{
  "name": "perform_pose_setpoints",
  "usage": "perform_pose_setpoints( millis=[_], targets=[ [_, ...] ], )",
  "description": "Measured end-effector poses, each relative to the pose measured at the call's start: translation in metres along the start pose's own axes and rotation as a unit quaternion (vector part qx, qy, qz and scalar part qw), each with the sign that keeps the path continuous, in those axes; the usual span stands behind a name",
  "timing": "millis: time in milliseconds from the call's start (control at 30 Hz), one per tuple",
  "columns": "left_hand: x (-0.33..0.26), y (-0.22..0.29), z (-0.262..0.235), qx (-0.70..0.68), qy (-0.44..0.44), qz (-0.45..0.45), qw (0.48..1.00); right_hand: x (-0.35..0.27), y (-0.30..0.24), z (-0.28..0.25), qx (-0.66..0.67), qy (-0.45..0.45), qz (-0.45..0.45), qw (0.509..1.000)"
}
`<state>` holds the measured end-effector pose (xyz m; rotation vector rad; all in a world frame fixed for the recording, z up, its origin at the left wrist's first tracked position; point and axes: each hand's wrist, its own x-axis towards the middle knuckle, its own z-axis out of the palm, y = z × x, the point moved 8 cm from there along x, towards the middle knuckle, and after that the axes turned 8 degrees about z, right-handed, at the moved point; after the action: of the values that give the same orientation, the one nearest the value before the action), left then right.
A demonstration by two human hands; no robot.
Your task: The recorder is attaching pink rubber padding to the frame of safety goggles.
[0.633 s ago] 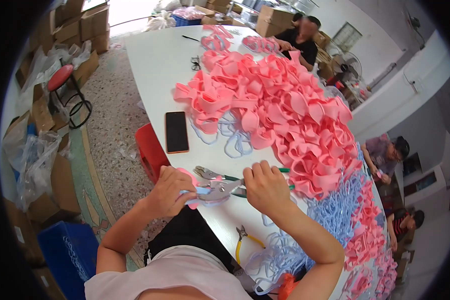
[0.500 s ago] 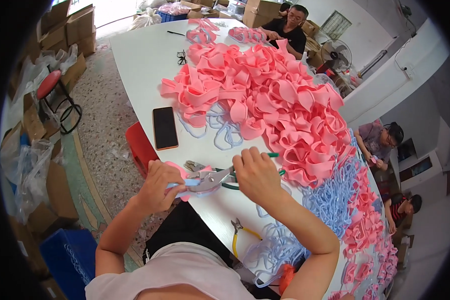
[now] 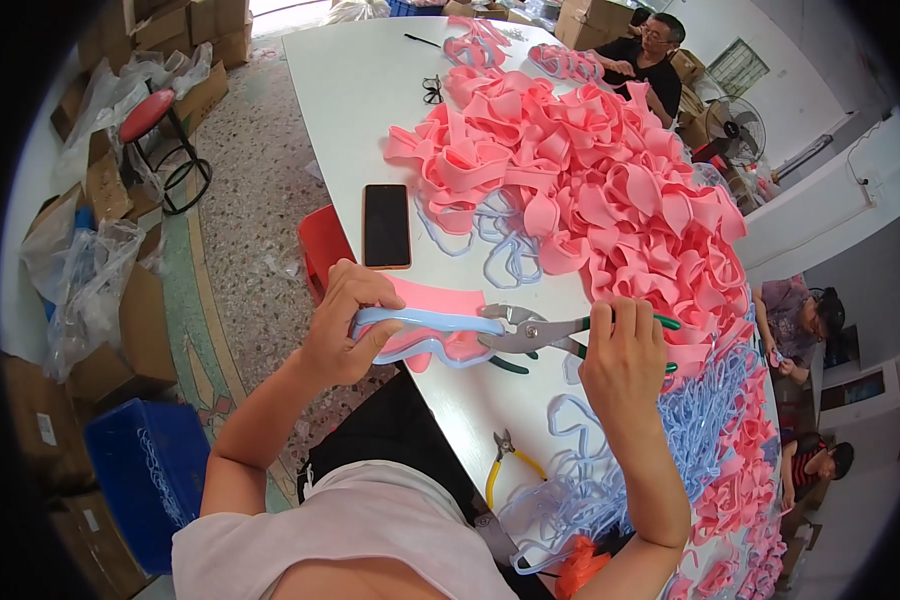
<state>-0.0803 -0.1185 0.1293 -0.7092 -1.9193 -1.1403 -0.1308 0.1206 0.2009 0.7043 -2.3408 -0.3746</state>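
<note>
My left hand (image 3: pixel 345 322) is closed on a pink foam band (image 3: pixel 435 295) with light blue cord (image 3: pixel 440 319) along its edges, held over the table's near edge. In my right hand (image 3: pixel 625 365) are green-handled pliers (image 3: pixel 542 334), their handles spread apart. The metal jaws meet the right end of the blue cord; whether they grip it I cannot tell. Below the jaws, a dark green handle (image 3: pixel 510 366) of another tool shows, the rest mostly hidden. Yellow-handled cutters (image 3: pixel 505 442) lie nearer to me on the table.
A big heap of pink foam bands (image 3: pixel 590 190) covers the table's middle, beside tangled light blue cords (image 3: pixel 705 410). A phone (image 3: pixel 386 226) and glasses (image 3: pixel 432 90) lie at left. Beside the table are a red stool (image 3: pixel 148 115) and a blue crate (image 3: pixel 135 480). Several people sit around.
The pliers have shifted right, from the middle of the blue-edged band to its right end. More of the band shows between my hands, and my right hand has moved right. The whole view has shifted.
</note>
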Motion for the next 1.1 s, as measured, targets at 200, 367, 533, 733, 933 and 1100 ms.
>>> perform_pose_setpoints(
  millis=[200,367,533,733,933,1100],
  targets=[
    [0.014,0.014,-0.001,0.040,-0.081,0.004,0.996,0.003,0.001,0.000,-0.015,-0.003,-0.048,0.999],
    [0.039,0.044,0.029,0.175,-0.189,0.083,0.963,0.016,-0.006,-0.007,-0.024,-0.014,-0.096,0.995],
    [0.036,0.030,0.049,0.200,-0.221,0.115,0.948,0.031,-0.012,-0.008,-0.009,0.000,-0.091,0.996],
    [0.015,-0.012,0.017,0.018,-0.016,-0.111,0.993,0.000,0.030,0.033,0.228,-0.100,0.076,0.965],
    [-0.002,-0.023,0.016,-0.060,0.091,-0.187,0.976,-0.027,0.014,0.040,0.311,-0.194,0.106,0.924],
    [0.003,-0.016,0.020,-0.031,0.095,-0.133,0.986,-0.026,0.014,0.036,0.307,-0.206,0.092,0.925]
  ],
)
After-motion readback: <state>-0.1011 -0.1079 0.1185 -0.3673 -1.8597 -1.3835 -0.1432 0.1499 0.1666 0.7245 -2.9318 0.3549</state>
